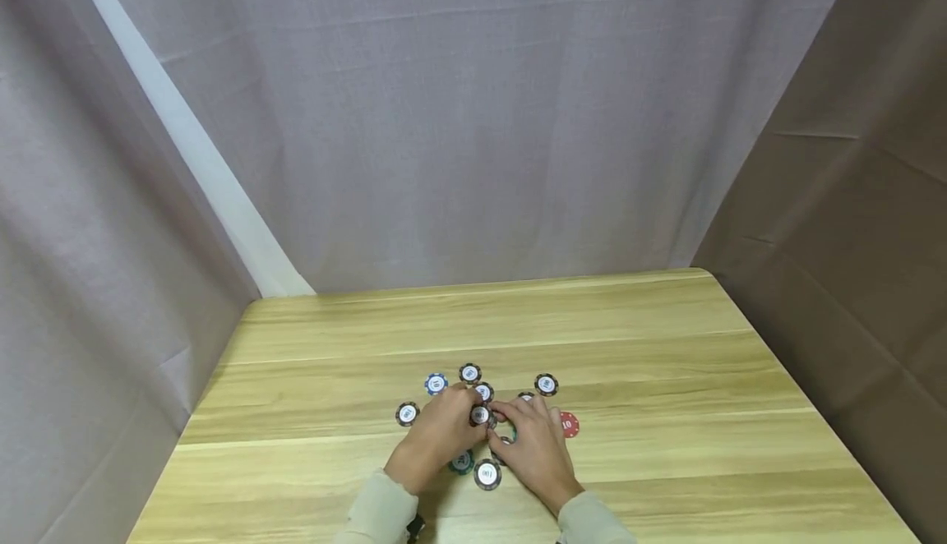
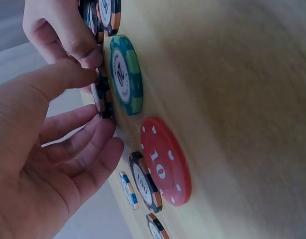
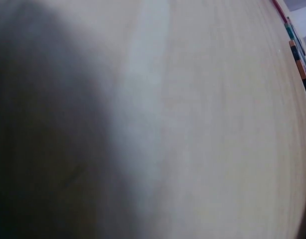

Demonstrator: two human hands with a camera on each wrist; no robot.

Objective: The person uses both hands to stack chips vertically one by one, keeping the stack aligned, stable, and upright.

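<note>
Left grip (image 1: 441, 427) is clamped, thumb against fingers, on the rim of a black chip (image 1: 480, 415) marked 100, in the middle of the scattered chips. Right grip (image 1: 534, 441) meets it from the other side, thumb and forefinger close by that rim; whether it pinches too I cannot tell from where I stand.

What would worry me is the crowding. With two sets of fingertips at one small disc, a nudge from either could twist it loose, and a smooth rim gives little purchase. A knuckle dropping low might also sweep aside the green chip (image 1: 461, 463) beside the left grip, or the near black chip (image 1: 487, 474) just below. The red chip (image 1: 569, 424), lying right beside the right grip, could be knocked by the outer fingers.

They are flat, round pieces with a hard, plastic look. The black rims carry tan blocks around a pale printed centre, the green one alternates dark and light green, and the red is one even colour with small white marks. The blue chip (image 1: 436, 384) has white blocks. Under them runs a counter (image 1: 666, 363) with a yellowish wood grain, probably slick enough for chips to slide; grey cloth (image 1: 481, 117) hangs creased behind.
</note>
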